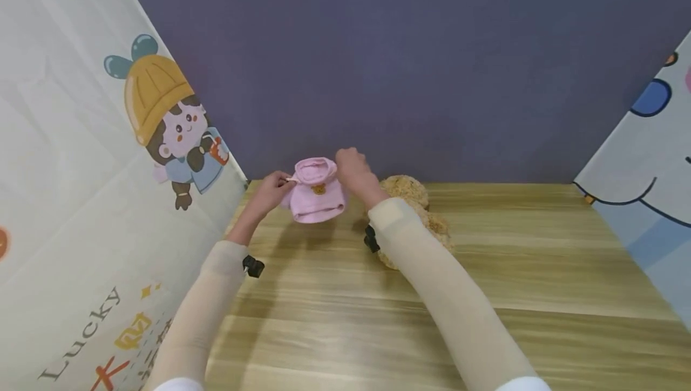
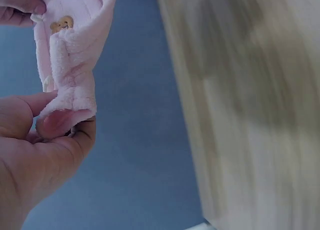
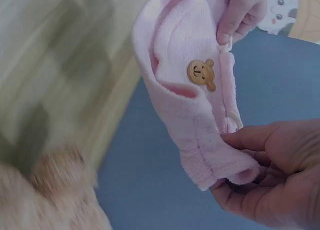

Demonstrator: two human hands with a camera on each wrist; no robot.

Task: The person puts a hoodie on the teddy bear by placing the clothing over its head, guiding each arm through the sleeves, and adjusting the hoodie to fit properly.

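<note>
Between both hands hangs a small pink fleece doll garment [image 1: 318, 205], held above the far end of the table. A brown bear-face badge [image 3: 201, 74] sits on its front. My left hand [image 1: 270, 192] pinches one sleeve, and its thumb and fingers show around the sleeve opening in the left wrist view. The other sleeve is gripped by my right hand [image 3: 285, 170], thumb on top and fingers beneath. To the right lies a tan fluffy stuffed toy [image 1: 405, 190], partly hidden behind the right forearm.
The wood-grain table [image 1: 335, 319] ends against a dark blue-grey wall [image 1: 378, 67]. A white panel printed with a cartoon child [image 1: 178, 130] stands at the left, and another printed panel [image 1: 648, 199] at the right. Small black devices are strapped to both wrists.
</note>
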